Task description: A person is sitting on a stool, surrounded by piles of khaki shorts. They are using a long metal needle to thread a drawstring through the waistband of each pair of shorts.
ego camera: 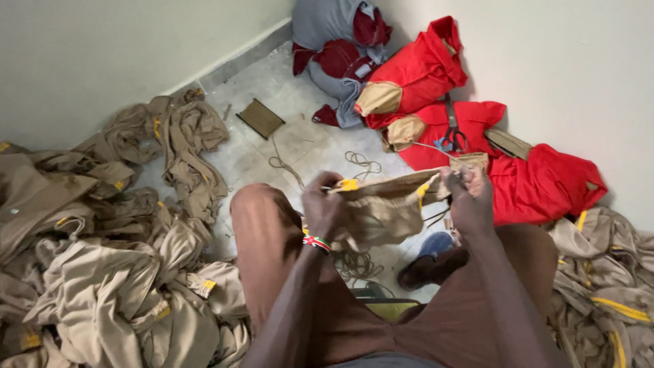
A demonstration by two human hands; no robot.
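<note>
left hand: the left hand [322, 203] sits mid-frame, fingers curled shut on the left end of a khaki garment [385, 208], gripping right by a yellow tab. There's a beaded wristband [317, 242] on that wrist.
right hand: the right hand [470, 197] is just right of centre, pinched closed on the garment's right end, up by its top edge.
garment: it's stretched between both hands, held up over the knees in the middle of the frame, body of it sagging below the taut top edge. Yellow trim shows at both ends.
legs: brown trousers [272, 238] fill the lower centre, knees spread either side of the garment.
shoe: a dark shoe [426, 269] pokes out on the floor just below the garment, with something blue right beside it, can't tell what.
khaki pile: a big heap of khaki clothes [102, 259] covers the left side of the frame, and another khaki pile [603, 286] sits lower right.
red clothes: red pieces [477, 129] with tan patches lie upper right against the wall.
scissors: scissors [452, 133] lie on top of the red clothes, upper right.
grey bundle: a grey and maroon bundle [337, 48] is at the top centre, in the corner.
floor: pale tiled floor [300, 129] with loose cord [361, 163] and a small flat brown piece [259, 117] in the upper middle.
</note>
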